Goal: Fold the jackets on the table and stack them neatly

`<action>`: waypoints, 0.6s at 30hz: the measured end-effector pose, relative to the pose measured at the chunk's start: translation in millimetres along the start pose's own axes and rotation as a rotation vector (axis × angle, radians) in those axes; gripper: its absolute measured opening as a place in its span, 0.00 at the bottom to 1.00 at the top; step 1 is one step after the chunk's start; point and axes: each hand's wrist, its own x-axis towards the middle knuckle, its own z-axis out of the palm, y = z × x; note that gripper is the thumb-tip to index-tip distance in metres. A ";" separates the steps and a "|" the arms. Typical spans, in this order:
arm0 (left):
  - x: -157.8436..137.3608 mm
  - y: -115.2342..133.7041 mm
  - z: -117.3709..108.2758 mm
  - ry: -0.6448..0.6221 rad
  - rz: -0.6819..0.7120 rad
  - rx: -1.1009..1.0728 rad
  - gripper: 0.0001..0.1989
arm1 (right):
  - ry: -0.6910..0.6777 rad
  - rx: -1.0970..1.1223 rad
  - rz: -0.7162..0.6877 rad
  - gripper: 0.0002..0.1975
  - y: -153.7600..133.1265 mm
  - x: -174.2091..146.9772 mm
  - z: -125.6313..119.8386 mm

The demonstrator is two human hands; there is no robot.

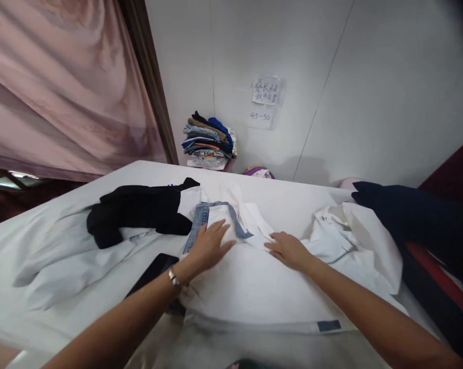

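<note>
A white jacket (pixel 250 287) with blue denim trim lies spread across the table in front of me. My left hand (pixel 208 248) rests open on its upper left part, fingers spread beside the denim strip (pixel 197 225). At the upper right, my right hand (pixel 291 248) has its fingers bent together on the jacket's edge, near the pointed denim-edged flap (pixel 239 223). One white sleeve (pixel 350 246) lies bunched beyond my right forearm. A small dark patch (pixel 329 326) shows on the near hem.
Black clothing (pixel 147 210) and a pale garment (pixel 74 261) lie left on the white table (pixel 139 171). Partly under my left forearm is a flat dark object (pixel 152 271). Folded clothes (pixel 208 141) stand stacked by the wall; dark clothes (pixel 412 215) pile up at right.
</note>
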 end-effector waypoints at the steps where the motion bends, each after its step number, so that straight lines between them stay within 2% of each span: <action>1: 15.2 -2.4 -4.8 0.004 -0.008 0.023 0.26 | 0.003 -0.003 -0.002 0.18 -3.0 -2.5 0.8; 4: 56.6 -13.1 -8.0 -0.034 -0.045 0.096 0.26 | -0.006 0.120 0.058 0.19 -2.6 -1.7 -5.1; 8: 88.4 -31.6 10.3 -0.131 -0.105 0.101 0.29 | 0.012 0.481 0.291 0.24 6.0 24.3 -23.9; 11: 94.0 -41.9 29.2 -0.167 -0.130 0.067 0.28 | 0.075 0.603 0.475 0.24 11.8 65.1 -37.9; 15: 90.2 -48.6 46.5 -0.143 -0.141 0.049 0.24 | 0.075 0.562 0.692 0.24 22.4 129.0 -47.2; 18: 87.4 -49.7 50.6 -0.117 -0.147 0.043 0.24 | 0.040 0.533 0.800 0.29 28.8 163.5 -42.3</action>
